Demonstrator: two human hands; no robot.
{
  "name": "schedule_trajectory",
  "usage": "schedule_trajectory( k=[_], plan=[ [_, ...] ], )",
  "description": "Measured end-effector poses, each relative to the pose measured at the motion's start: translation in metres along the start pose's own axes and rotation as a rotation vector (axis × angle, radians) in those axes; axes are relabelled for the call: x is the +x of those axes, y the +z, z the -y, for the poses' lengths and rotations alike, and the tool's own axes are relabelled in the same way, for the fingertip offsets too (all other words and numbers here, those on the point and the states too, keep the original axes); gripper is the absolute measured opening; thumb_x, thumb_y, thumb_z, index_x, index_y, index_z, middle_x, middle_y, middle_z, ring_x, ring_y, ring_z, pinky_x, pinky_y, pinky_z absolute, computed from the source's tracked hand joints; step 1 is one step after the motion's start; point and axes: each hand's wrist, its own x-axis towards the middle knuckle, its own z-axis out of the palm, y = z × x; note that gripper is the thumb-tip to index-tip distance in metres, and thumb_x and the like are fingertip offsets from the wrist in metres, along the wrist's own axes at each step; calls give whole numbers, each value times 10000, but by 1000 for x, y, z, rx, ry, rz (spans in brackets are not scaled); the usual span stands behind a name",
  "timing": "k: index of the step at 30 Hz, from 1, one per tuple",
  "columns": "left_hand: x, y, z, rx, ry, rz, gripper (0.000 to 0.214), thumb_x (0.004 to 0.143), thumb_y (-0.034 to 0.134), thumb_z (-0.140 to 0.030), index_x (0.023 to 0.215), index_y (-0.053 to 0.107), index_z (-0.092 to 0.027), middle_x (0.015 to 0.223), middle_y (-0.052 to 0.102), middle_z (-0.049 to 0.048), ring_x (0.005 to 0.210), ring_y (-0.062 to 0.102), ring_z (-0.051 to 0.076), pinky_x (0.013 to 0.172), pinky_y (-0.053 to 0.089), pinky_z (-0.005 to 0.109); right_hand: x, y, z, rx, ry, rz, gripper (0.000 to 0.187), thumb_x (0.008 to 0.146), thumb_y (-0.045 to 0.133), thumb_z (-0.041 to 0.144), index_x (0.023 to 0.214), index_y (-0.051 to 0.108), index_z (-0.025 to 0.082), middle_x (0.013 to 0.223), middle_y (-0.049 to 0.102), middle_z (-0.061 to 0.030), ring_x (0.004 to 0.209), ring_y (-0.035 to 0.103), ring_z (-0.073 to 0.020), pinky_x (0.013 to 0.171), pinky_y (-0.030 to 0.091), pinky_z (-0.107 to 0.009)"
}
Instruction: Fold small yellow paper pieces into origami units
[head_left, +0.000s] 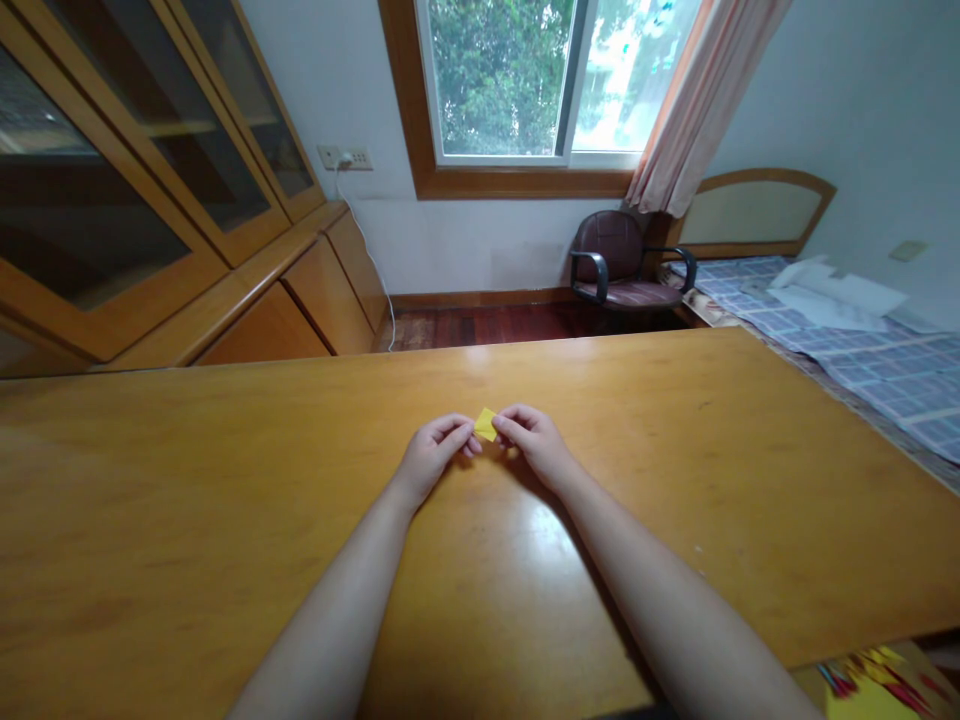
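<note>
A small piece of folded yellow paper (485,425) is held between my two hands, just above the wooden table (262,520). My left hand (441,452) is closed, with thumb and fingers pinching the paper's left corner. On the other side, my right hand (531,440) pinches its right edge, thumb on top. The paper looks like a little tilted square with a crease across it. Parts of its edges are hidden under my fingertips.
Yellow and red paper pieces (874,685) lie below the table's right front corner. Beyond the table are a brown armchair (619,255), a bed (885,370) with a checked cover, and glass-doored cabinets (202,230) at left. A white cord (367,245) hangs from the wall socket.
</note>
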Motion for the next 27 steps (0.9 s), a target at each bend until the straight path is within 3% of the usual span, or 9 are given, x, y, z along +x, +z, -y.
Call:
schedule_trajectory(
  k=[7,15,20,24,27],
  plan=[
    [1,3,-1,52,-32,-27,231,830,684,-388,807,695,-159,696,691,10,646,604,129,655,483,241,-1,1,0,-46,-6,13,298,789,713,455,742,637,171,625,604,27,589,530,-112,607,406,-249],
    [3,6,1,48,-41,-159,248,765,734,-396,846,689,-166,653,686,-2,603,623,136,594,492,239,1,1,-6,-80,-21,6,287,798,700,454,781,635,175,621,598,33,560,535,-107,563,409,-241],
    [3,5,1,57,1,-217,246,776,729,-382,891,692,-167,723,716,11,564,627,119,570,503,233,3,3,-8,-3,-35,-23,310,768,731,438,923,634,188,683,629,32,552,591,-109,535,438,-233],
    [1,5,3,116,27,-267,250,800,714,-394,914,693,-173,713,709,4,499,611,106,498,475,214,2,3,-6,47,-55,-14,361,772,736,409,1047,620,205,771,689,10,578,638,-117,579,502,-253],
    [1,6,5,138,50,-262,240,813,704,-393,915,697,-176,755,718,14,560,671,134,553,522,234,1,4,-6,71,-70,6,348,769,748,377,1053,634,211,833,715,-6,647,669,-129,664,540,-279]
  ],
)
